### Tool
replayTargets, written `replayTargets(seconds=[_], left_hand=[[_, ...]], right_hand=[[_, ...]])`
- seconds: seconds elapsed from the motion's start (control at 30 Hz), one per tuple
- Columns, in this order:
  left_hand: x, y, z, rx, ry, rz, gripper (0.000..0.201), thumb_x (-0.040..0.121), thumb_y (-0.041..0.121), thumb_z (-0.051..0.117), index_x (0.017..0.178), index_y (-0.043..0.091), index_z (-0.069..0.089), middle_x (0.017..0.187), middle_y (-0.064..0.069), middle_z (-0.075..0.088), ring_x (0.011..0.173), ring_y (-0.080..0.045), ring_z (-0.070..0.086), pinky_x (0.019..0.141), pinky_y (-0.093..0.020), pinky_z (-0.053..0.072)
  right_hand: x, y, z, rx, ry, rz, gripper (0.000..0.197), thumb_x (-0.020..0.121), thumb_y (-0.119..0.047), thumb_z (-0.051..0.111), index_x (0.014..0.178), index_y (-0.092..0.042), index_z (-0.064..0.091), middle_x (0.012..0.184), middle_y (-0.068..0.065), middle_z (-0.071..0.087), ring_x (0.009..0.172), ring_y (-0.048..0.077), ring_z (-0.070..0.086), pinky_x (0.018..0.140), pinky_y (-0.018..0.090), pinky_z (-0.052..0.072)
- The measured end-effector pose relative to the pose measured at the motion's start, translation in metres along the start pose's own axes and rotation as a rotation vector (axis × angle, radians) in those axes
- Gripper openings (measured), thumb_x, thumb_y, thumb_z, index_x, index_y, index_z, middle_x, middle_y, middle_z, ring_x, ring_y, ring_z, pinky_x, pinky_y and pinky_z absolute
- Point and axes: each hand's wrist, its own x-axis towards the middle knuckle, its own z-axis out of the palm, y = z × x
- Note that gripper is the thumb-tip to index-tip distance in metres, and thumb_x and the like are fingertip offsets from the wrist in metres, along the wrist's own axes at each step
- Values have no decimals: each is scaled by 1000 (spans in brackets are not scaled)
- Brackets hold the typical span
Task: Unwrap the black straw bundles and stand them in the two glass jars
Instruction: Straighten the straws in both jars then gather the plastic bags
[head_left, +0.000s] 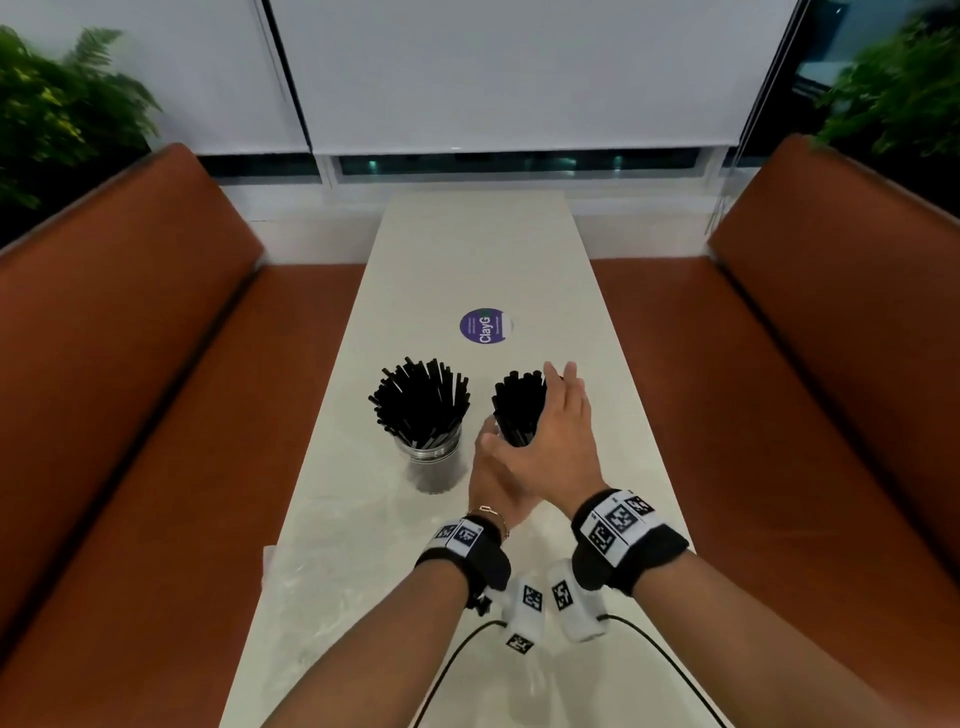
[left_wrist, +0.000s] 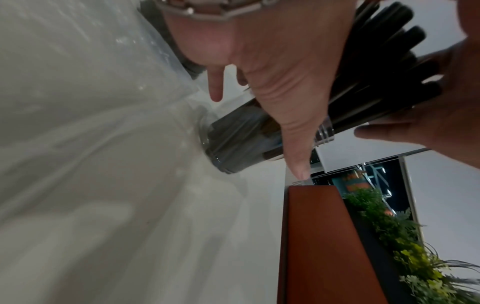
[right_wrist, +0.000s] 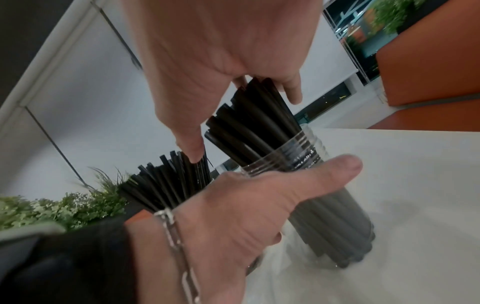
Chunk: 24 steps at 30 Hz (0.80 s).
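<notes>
Two glass jars stand on the white table (head_left: 467, 249). The left jar (head_left: 432, 464) holds fanned black straws (head_left: 421, 405) and nobody touches it. My left hand (head_left: 493, 470) holds the right jar (right_wrist: 335, 222), thumb (right_wrist: 324, 174) across its near side; in the head view both hands hide that jar. A tighter bundle of black straws (head_left: 519, 410) (right_wrist: 254, 123) stands in it. My right hand (head_left: 553, 431) cups the bundle's upper part, the fingers (head_left: 563, 379) nearly straight along its far right side and the thumb (right_wrist: 192, 148) spread on the near side.
Crumpled clear plastic wrap (head_left: 291, 577) lies on the table's near left. A round purple sticker (head_left: 484, 326) sits beyond the jars. Brown benches (head_left: 156, 415) (head_left: 779, 415) flank the narrow table. Black cables (head_left: 654, 654) run from my wrists.
</notes>
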Motion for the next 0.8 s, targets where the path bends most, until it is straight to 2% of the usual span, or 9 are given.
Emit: replayTargets(seconds=[0.07, 0.13, 0.2, 0.27, 0.33, 0.4, 0.47, 0.5, 0.8], left_hand=[[4, 13, 1, -6, 44, 6, 51, 111, 38, 31, 119, 20, 78, 118, -7, 76, 106, -22, 74, 91, -40, 59], [4, -10, 2, 305, -14, 159, 48, 94, 69, 50, 119, 34, 70, 112, 10, 74, 101, -1, 72, 88, -29, 61], [14, -28, 2, 349, -5, 6, 63, 61, 94, 55, 109, 53, 55, 102, 36, 65, 92, 22, 63, 87, -19, 59], [17, -31, 2, 171, -59, -36, 24, 94, 63, 59, 110, 44, 59, 97, 32, 71, 91, 14, 67, 87, -25, 59], [26, -14, 2, 109, 92, -97, 31, 108, 37, 41, 115, 19, 65, 102, 1, 77, 88, -14, 76, 80, -31, 62], [21, -8, 0, 203, -33, -31, 36, 98, 41, 57, 120, 13, 66, 113, -8, 73, 85, -17, 77, 73, -30, 63], [20, -13, 0, 557, 1, 9, 69, 70, 39, 85, 131, 23, 57, 120, 6, 70, 91, -4, 73, 78, -25, 61], [21, -17, 3, 514, 11, -52, 84, 60, 38, 92, 133, 29, 52, 117, 13, 71, 95, 0, 71, 82, -24, 60], [20, -23, -1, 588, 97, -62, 88, 50, 46, 95, 123, 40, 47, 113, 16, 68, 103, -5, 69, 83, -33, 65]], right_hand=[[6, 0, 6, 10, 8, -27, 112, 81, -58, 75, 165, -13, 15, 175, 12, 2, 162, 33, 6, 130, 49, 23], [12, -1, 12, 15, 11, -42, 111, 82, -59, 74, 164, -13, 16, 176, 10, 2, 162, 32, 6, 130, 47, 25], [19, -1, 18, -1, 20, -51, 111, 80, -61, 74, 163, -13, 20, 175, 10, 7, 161, 31, 11, 128, 45, 28], [26, -1, 23, -14, 53, -66, 104, 78, -61, 75, 159, -12, 30, 169, 11, 22, 155, 31, 24, 123, 44, 37], [33, 0, 23, -11, 95, -98, 90, 77, -56, 78, 149, -13, 45, 154, 9, 42, 139, 30, 42, 112, 41, 48], [42, 3, 19, 18, 99, -134, 72, 76, -47, 81, 136, -15, 58, 135, 6, 54, 121, 26, 53, 100, 39, 54], [53, 8, 13, 69, 54, -189, 57, 75, -39, 83, 125, -18, 66, 123, 3, 60, 111, 24, 59, 96, 39, 56], [59, 11, 9, 94, 22, -225, 53, 73, -37, 85, 120, -20, 68, 118, 1, 62, 107, 22, 61, 95, 38, 57], [87, 27, -25, 129, -246, -396, 60, 67, -54, 94, 120, -34, 73, 120, -14, 68, 115, 10, 62, 107, 33, 51]])
